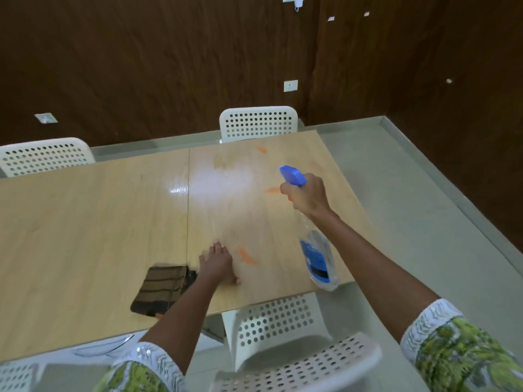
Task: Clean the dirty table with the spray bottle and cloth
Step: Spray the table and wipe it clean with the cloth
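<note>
Across the pale wooden desk (99,222) lie orange smears (245,255), dark wood-panelled walls behind. Near its front edge, the left hand (219,264) rests flat, fingers straight, just beside the folded brown striped cloth (162,290). Above the right edge, the right hand (307,195) grips the clear blue-capped spray bottle (318,257). White perforated chairs (257,123) ring the desk.

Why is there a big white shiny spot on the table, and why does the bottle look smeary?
Head view: the white patch on the table is glare from a light; the spray bottle in the right hand looks smeared by motion blur; straight edges bend from the wide lens.
</note>
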